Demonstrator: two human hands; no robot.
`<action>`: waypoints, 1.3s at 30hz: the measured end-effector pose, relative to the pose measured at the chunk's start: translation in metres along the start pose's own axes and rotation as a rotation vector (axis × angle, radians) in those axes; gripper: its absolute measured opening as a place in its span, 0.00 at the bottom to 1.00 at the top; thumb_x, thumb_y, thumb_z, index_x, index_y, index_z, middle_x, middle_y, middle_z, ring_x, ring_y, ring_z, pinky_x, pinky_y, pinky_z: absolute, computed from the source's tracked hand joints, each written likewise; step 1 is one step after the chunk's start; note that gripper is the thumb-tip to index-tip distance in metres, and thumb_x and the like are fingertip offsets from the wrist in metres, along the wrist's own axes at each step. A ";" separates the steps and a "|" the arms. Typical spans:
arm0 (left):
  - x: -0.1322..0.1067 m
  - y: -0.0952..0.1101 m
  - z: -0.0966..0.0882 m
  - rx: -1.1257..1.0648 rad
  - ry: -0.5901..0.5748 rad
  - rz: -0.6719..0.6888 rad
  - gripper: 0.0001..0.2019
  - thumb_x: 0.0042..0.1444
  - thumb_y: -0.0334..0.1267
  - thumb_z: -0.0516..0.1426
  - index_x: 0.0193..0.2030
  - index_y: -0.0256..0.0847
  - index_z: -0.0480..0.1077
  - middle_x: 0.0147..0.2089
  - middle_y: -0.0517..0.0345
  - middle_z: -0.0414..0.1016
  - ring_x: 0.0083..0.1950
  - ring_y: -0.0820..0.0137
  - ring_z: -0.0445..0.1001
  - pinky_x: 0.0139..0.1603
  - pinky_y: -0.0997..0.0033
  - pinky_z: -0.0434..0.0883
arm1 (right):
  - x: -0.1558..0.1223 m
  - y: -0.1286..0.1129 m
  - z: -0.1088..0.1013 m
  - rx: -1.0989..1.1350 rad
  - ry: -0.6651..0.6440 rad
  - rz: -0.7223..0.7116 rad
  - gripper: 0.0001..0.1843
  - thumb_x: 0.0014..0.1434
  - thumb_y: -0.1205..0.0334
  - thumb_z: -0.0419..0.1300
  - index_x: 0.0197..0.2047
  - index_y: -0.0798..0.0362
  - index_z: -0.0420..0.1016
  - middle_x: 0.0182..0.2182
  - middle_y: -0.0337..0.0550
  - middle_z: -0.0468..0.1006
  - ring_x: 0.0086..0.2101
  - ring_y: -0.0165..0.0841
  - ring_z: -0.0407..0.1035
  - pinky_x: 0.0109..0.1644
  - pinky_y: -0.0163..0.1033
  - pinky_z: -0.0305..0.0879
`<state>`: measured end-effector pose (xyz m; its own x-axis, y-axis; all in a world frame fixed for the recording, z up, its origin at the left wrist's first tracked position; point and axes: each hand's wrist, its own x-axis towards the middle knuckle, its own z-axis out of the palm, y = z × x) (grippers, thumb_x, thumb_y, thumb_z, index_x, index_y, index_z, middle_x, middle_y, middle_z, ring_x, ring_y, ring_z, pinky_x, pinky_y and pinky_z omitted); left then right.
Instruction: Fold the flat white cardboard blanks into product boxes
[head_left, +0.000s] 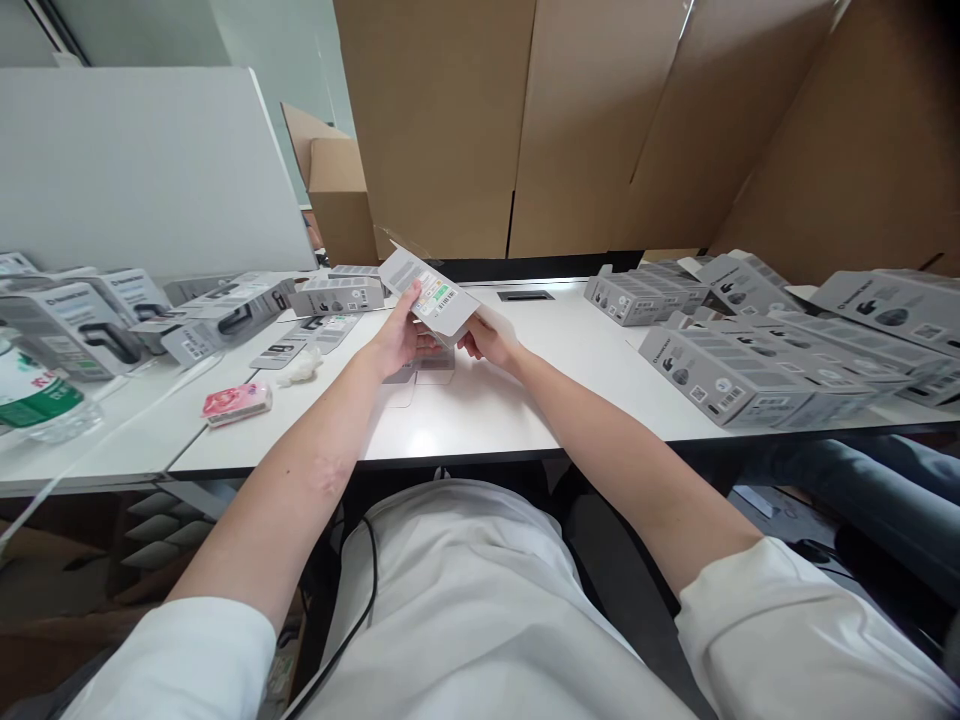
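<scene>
Between my hands, a little above the white table (517,400), is a grey cardboard box (435,295) with printed labels and a green sticker on its upward face. My left hand (401,335) grips its left side, thumb on top and fingers underneath. At the box's right end my right hand (487,338) has its fingers curled around the edge, partly hidden by the cardboard. Under the hands lies flat grey printed cardboard (435,372). Left of it are more flat printed pieces (304,340) and a crumpled whitish scrap (301,367).
Grey product boxes (720,375) crowd the table's right side, and more boxes (232,305) stand at left. A pink packet (237,403) and a plastic bottle (41,395) lie at left. Large brown cardboard (585,130) rises behind the table. A denim-clad leg (847,490) is at right.
</scene>
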<state>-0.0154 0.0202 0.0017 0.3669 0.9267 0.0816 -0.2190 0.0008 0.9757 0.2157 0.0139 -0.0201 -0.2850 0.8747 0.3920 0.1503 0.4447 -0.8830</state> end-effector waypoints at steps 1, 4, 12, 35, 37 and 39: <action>-0.001 0.001 0.001 -0.003 0.024 0.017 0.46 0.54 0.88 0.70 0.59 0.48 0.82 0.49 0.47 0.90 0.47 0.50 0.87 0.56 0.47 0.82 | -0.001 -0.002 0.000 0.004 -0.004 0.007 0.32 0.86 0.31 0.61 0.43 0.50 0.82 0.26 0.41 0.79 0.23 0.30 0.63 0.27 0.36 0.59; -0.001 0.004 0.004 -0.012 0.116 0.063 0.46 0.53 0.88 0.68 0.57 0.47 0.83 0.49 0.46 0.89 0.45 0.52 0.86 0.54 0.48 0.82 | -0.002 -0.011 0.002 -0.013 -0.032 0.067 0.41 0.85 0.24 0.59 0.34 0.52 0.81 0.25 0.43 0.78 0.23 0.29 0.63 0.27 0.36 0.60; 0.001 0.004 0.006 -0.002 0.161 0.090 0.47 0.53 0.90 0.65 0.55 0.47 0.82 0.42 0.47 0.86 0.42 0.51 0.85 0.53 0.46 0.82 | -0.007 -0.024 0.006 -0.050 -0.029 0.121 0.49 0.80 0.16 0.60 0.25 0.52 0.79 0.18 0.42 0.72 0.21 0.29 0.61 0.29 0.37 0.62; -0.003 0.001 0.008 0.047 0.094 0.031 0.44 0.52 0.88 0.71 0.54 0.49 0.83 0.47 0.47 0.89 0.34 0.58 0.81 0.53 0.45 0.85 | -0.003 -0.010 -0.001 -0.147 0.009 0.135 0.37 0.89 0.45 0.62 0.25 0.51 0.78 0.24 0.44 0.81 0.25 0.29 0.69 0.35 0.35 0.66; -0.001 0.001 0.007 0.028 0.101 0.050 0.45 0.51 0.88 0.71 0.54 0.49 0.83 0.45 0.47 0.89 0.36 0.56 0.82 0.53 0.45 0.85 | -0.004 -0.013 0.000 -0.131 -0.020 0.136 0.41 0.90 0.41 0.62 0.24 0.51 0.78 0.22 0.43 0.79 0.24 0.29 0.67 0.34 0.36 0.66; 0.000 0.001 0.006 -0.002 0.119 0.080 0.44 0.51 0.89 0.70 0.53 0.49 0.82 0.41 0.49 0.87 0.36 0.55 0.82 0.52 0.45 0.84 | -0.004 -0.016 0.002 -0.105 -0.038 0.116 0.43 0.89 0.36 0.62 0.24 0.51 0.80 0.20 0.42 0.76 0.22 0.29 0.65 0.33 0.36 0.65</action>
<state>-0.0104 0.0185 0.0043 0.2386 0.9618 0.1342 -0.2447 -0.0742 0.9668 0.2123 0.0024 -0.0083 -0.2955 0.9143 0.2768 0.2823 0.3604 -0.8890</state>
